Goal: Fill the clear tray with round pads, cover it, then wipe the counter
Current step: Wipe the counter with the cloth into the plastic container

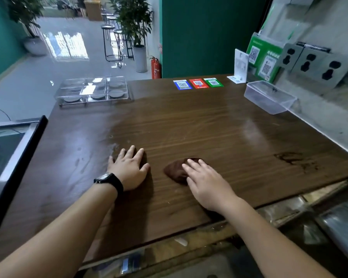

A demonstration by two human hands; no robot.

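Note:
The clear tray (93, 89) stands at the far left corner of the dark wooden counter (189, 127), with a clear cover on it and several grey round pads (116, 93) inside its compartments. A brown cloth (176, 170) lies on the counter near me. My right hand (206, 182) presses flat on the cloth with fingers spread. My left hand (130, 169), a black watch at its wrist, rests flat on the bare wood to the left of the cloth. Wet smears show on the counter's left side.
An empty clear plastic box (269, 99) sits against the right wall below wall sockets (309, 63). Three coloured QR stickers (198, 83) and a white stand (239, 67) lie at the far edge. A black-framed screen (14, 149) borders the left. Steel bins (340, 221) sit below the front edge.

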